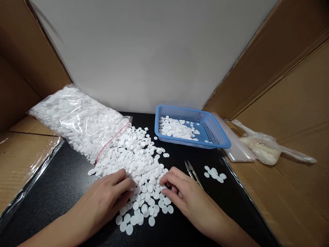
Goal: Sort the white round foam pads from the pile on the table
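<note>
White round flat discs (138,161) are heaped loose in the middle of the black textured surface (64,181), spilling from the mouth of a clear plastic zip bag with a red seal line (77,120) that is laid over the surface's far left edge. The left hand (108,199) is rested flat on the heap, fingers apart. The right hand (187,199) is curled at the heap's right side; whether a disc is pinched cannot be told. Thin metal thread snips (191,170) are seen just beside it. A blue perforated plastic basket (218,137) with more discs is set at the far right corner.
</note>
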Demonstrator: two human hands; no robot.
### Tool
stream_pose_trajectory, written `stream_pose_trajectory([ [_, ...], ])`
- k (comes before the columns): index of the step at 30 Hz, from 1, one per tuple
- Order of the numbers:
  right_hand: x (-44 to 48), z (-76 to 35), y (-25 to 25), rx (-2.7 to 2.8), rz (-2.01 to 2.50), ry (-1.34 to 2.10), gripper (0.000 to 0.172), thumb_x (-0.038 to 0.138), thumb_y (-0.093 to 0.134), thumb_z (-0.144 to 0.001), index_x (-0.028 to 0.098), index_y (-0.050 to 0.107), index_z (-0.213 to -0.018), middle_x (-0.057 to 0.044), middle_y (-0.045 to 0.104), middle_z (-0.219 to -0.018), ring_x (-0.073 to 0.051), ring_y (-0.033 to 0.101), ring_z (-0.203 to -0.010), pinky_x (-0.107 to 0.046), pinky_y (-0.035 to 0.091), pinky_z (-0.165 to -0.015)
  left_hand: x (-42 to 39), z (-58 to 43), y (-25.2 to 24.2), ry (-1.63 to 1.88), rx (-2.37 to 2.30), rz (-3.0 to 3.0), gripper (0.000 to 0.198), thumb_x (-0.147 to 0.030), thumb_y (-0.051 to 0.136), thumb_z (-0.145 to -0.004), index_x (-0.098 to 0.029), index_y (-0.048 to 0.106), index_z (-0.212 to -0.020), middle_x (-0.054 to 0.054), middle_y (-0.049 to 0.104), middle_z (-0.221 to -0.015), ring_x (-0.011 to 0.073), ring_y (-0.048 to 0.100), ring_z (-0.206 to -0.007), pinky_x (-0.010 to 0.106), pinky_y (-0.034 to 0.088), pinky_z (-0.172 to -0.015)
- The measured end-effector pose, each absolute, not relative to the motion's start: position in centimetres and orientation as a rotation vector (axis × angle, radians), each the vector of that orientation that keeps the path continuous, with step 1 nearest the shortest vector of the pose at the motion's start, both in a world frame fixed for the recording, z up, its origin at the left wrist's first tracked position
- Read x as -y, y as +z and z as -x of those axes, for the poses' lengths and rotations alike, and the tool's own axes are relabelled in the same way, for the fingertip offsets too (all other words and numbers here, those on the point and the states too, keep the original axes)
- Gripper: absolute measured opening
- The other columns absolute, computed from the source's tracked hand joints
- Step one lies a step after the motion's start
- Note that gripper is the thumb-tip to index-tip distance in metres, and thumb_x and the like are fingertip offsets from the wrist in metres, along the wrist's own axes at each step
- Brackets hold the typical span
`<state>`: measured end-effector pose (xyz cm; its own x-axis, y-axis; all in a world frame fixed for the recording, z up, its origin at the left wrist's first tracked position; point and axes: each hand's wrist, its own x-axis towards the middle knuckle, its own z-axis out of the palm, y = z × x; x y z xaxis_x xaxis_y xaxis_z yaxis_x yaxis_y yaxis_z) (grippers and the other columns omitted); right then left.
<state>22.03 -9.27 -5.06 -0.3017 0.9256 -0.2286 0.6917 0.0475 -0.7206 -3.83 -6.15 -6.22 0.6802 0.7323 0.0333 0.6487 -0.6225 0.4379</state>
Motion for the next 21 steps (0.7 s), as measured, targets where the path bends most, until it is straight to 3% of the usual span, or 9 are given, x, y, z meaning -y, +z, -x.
stream_pose_trajectory([
  [3, 9.7, -21.4, -4.8, 2.126, 1.573, 1.170, 0.022, 0.011, 0.068, -0.090, 0.025, 0.063, -0.106, 0.000, 0.058, -0.105, -0.012, 0.057, -0.068, -0.023, 0.044, -0.063, 5.7, 4.4, -5.6, 0.294, -1.131, -2.420, 0.018, -0.022, 0.046, -0.101, -0.026, 0.064, -0.103, 0.000, 0.061, -0.091, 0.0162, 0.063, -0.075, 0.026, 0.042, -0.066],
  [9, 10.0, -21.2, -5.0, 2.228, 1.398, 1.168, 0.019, 0.004, 0.056, -0.094, 0.021, 0.059, -0.086, 0.000, 0.059, -0.096, -0.013, 0.059, -0.075, -0.022, 0.042, -0.065, 4.7, 5.1, -4.7, 0.319, -1.089, -2.198, 0.019, -0.031, 0.052, -0.101, -0.026, 0.071, -0.100, -0.001, 0.068, -0.090, 0.0140, 0.065, -0.079, 0.021, 0.044, -0.070],
  [18, 9.8, -21.7, -5.9, 2.056, 1.433, 1.122, 0.020, 0.007, 0.048, -0.096, 0.023, 0.057, -0.088, -0.001, 0.061, -0.089, -0.017, 0.062, -0.079, -0.025, 0.045, -0.066, 4.9, 4.7, -3.8, 0.438, -1.093, -1.765, 0.019, -0.036, 0.062, -0.095, -0.027, 0.078, -0.098, 0.000, 0.074, -0.086, 0.0157, 0.066, -0.079, 0.021, 0.047, -0.071],
  [21, 9.8, -21.4, -5.9, 2.042, 1.405, 1.031, 0.020, 0.009, 0.048, -0.097, 0.023, 0.059, -0.089, 0.000, 0.062, -0.087, -0.016, 0.062, -0.075, -0.024, 0.044, -0.064, 5.4, 4.4, -3.5, 0.444, -1.070, -1.371, 0.024, -0.043, 0.070, -0.089, -0.023, 0.077, -0.098, 0.003, 0.076, -0.086, 0.0152, 0.063, -0.073, 0.020, 0.046, -0.060],
])
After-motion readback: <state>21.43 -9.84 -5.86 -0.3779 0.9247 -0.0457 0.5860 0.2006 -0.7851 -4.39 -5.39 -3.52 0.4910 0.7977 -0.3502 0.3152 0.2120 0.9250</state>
